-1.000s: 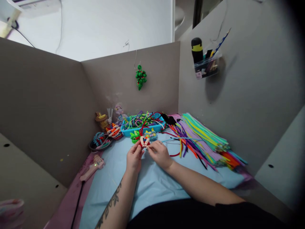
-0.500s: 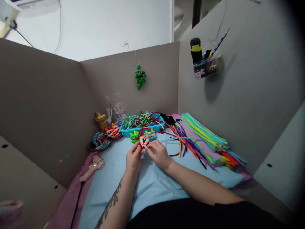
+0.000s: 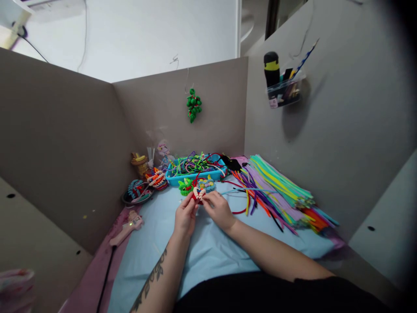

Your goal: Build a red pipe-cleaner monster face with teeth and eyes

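Note:
Between my two hands is a small red and cream pipe-cleaner figure (image 3: 199, 193), raised a little over the blue table cover. My left hand (image 3: 186, 214) pinches its left side between thumb and fingers. My right hand (image 3: 219, 211) is closed at its right side, fingertips on the cream part; what exactly they pinch is too small to see. Just behind it sit a green pipe-cleaner figure (image 3: 185, 187) and a blue and yellow one (image 3: 206, 183). Red strands rise behind the held figure.
A blue basket (image 3: 182, 178) of tangled pipe cleaners stands behind. Bundles of long pipe cleaners (image 3: 276, 182) lie on the right. At left are a dark bowl (image 3: 138, 201) and a pink glue gun (image 3: 127, 230) with a black cord. Grey panels (image 3: 182, 130) enclose the table.
The view has shifted slightly, so everything sits a bit farther right. The held figure has tilted a little, showing more red at its lower left; both hands stay on it.

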Motion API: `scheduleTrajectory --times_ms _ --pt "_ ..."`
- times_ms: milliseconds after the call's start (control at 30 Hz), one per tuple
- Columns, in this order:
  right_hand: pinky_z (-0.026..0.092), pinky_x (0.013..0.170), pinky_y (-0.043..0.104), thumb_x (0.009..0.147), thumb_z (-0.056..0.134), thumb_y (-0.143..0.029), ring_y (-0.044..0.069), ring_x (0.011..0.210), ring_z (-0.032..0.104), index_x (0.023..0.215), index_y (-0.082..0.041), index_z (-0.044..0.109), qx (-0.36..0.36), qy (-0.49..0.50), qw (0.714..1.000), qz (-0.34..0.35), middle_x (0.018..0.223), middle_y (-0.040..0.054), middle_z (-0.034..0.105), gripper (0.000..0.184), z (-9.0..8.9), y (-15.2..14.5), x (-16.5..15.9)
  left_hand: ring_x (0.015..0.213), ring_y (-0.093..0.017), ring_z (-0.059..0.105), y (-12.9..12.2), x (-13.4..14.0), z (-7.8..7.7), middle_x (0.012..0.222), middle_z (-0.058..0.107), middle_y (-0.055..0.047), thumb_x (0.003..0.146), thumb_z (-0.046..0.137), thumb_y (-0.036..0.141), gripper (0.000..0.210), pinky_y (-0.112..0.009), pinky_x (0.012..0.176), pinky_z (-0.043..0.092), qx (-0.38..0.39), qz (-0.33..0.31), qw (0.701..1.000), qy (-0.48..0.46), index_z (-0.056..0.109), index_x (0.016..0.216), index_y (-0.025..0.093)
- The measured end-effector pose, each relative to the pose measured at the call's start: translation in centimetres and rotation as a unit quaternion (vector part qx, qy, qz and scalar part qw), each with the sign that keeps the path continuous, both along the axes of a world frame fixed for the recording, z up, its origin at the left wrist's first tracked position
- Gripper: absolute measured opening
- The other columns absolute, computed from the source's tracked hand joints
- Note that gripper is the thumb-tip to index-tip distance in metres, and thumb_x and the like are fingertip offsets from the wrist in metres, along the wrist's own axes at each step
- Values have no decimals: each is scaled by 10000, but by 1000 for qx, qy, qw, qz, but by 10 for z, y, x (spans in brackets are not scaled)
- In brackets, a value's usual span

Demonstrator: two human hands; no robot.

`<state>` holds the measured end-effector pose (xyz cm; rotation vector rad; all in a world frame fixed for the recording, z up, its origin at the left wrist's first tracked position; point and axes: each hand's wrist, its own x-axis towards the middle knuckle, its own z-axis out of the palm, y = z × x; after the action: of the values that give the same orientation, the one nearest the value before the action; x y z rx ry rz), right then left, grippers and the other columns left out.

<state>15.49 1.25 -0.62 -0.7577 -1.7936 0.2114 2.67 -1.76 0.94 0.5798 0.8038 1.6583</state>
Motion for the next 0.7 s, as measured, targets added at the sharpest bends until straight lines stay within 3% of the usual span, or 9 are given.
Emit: scheduleTrajectory --times_ms 400,700 --pt "460 777 311 866 465 -191 188 844 572 902 -196 617 -34 -21 999 -9 874 64 619 156 -1 3 1 799 -119 681 -1 -1 1 951 709 -94 773 555 19 339 -122 633 538 -22 -13 999 -28 624 1091 113" --pt "465 782 291 875 432 -181 178 878 591 998 -216 583 -63 -24 998 -16 954 55 614 197 -6 11 4 991 -212 640 -4 0 3 1052 672 -144 719 542 6 436 -230 798 538 -7 -54 997 -48 555 1150 65"
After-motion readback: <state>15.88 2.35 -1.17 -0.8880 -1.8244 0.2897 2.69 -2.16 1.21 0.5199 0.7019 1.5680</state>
